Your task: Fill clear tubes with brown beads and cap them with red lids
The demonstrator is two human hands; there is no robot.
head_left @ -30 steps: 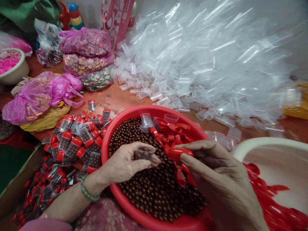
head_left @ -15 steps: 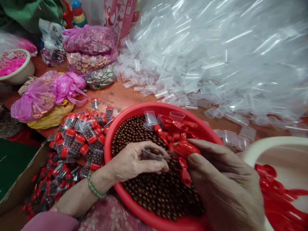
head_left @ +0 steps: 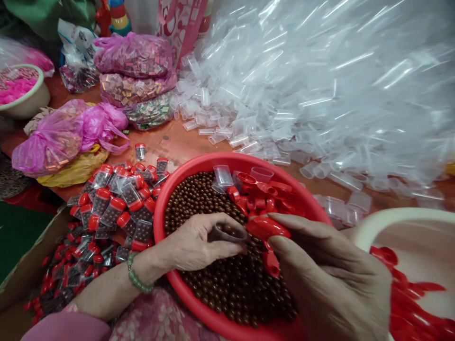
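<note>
A: Holding what in the left hand (head_left: 199,241)?

B: Gripping a clear container (head_left: 227,237) between thumb and fingers, mouth tilted upward, over the red basin (head_left: 159,213). Seeing brown balls inside it. Wearing a green bracelet (head_left: 137,279) at that wrist too.

A: And in the right hand (head_left: 334,265)?

B: Pinching a red cap (head_left: 268,228) with the fingertips, also over the red basin, close by the container's mouth.

A: Touching it?

B: Looking closely, but unable to tell.

A: Seeing what in the red basin?

B: Finding many brown balls (head_left: 199,199), with loose red caps (head_left: 263,189) and a few clear containers toward the far side.

A: And around it?

B: Spotting red-capped containers (head_left: 110,203) of balls piling up left of the red basin, a big clear heap (head_left: 302,94) lying on the bench (head_left: 170,142) beyond it, knotted pink bags (head_left: 137,59) resting beyond it to the left, and a white tub (head_left: 408,214) with more red pieces sitting to its right.
</note>
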